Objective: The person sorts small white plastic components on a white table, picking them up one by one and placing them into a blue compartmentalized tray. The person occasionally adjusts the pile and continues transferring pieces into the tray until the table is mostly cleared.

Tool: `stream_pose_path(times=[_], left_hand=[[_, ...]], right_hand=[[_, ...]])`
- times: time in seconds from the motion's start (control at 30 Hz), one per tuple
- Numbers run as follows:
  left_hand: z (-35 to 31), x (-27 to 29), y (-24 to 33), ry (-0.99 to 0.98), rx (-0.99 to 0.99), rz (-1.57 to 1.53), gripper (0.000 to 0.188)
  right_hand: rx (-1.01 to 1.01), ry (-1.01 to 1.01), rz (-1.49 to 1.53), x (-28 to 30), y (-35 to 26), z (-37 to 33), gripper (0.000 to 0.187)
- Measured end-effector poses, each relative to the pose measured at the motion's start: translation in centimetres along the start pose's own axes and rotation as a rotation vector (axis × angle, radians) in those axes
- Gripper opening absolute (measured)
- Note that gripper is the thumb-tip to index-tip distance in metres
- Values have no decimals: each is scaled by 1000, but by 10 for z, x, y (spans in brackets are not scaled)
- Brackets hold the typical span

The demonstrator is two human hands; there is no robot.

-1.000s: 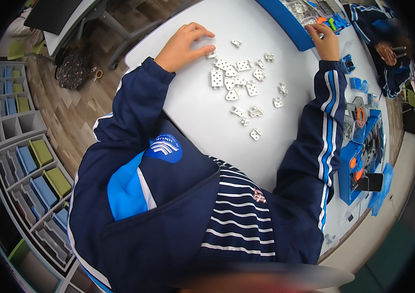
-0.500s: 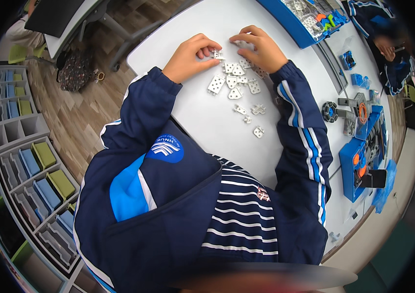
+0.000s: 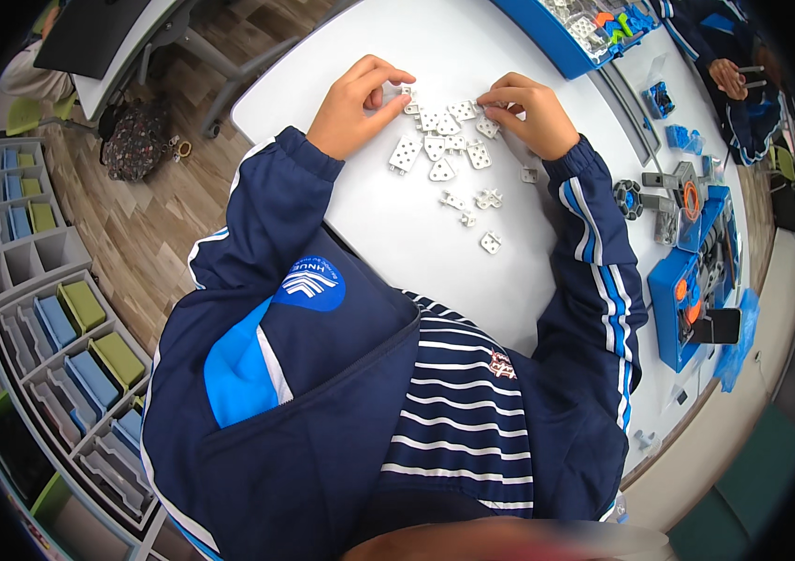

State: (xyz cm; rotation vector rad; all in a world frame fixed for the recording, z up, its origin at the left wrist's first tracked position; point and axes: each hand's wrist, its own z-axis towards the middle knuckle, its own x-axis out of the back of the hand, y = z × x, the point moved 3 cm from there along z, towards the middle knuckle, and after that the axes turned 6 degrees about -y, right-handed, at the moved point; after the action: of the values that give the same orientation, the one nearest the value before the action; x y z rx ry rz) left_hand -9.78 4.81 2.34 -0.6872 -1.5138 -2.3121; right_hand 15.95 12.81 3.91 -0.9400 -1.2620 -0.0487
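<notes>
The white, rectangular, hole-studded plastic plate (image 3: pixel 406 153) lies on the table (image 3: pixel 360 210), nearward of the left hand (image 3: pixel 357 105), its long axis slanting near-left to far-right; the right hand (image 3: pixel 533 110) is farther off. Left thumb and forefinger stand parted, right fingertips bunched; whether either grips anything, I cannot tell.

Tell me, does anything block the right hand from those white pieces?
Nothing visible does. The right hand has its fingers at the edge of the white pieces on the table; whether they touch is unclear.
</notes>
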Motion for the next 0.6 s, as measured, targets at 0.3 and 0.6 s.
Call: stream_pose_path(times=[0.3,0.6], left_hand=[[-30,-7,47,-218,-133,94,24],[-52,-36,72,-357,-179,12,25]], right_hand=[[-66,4,40,-4,2,-7,16],[-240,-67,729,1,20,-28,22]])
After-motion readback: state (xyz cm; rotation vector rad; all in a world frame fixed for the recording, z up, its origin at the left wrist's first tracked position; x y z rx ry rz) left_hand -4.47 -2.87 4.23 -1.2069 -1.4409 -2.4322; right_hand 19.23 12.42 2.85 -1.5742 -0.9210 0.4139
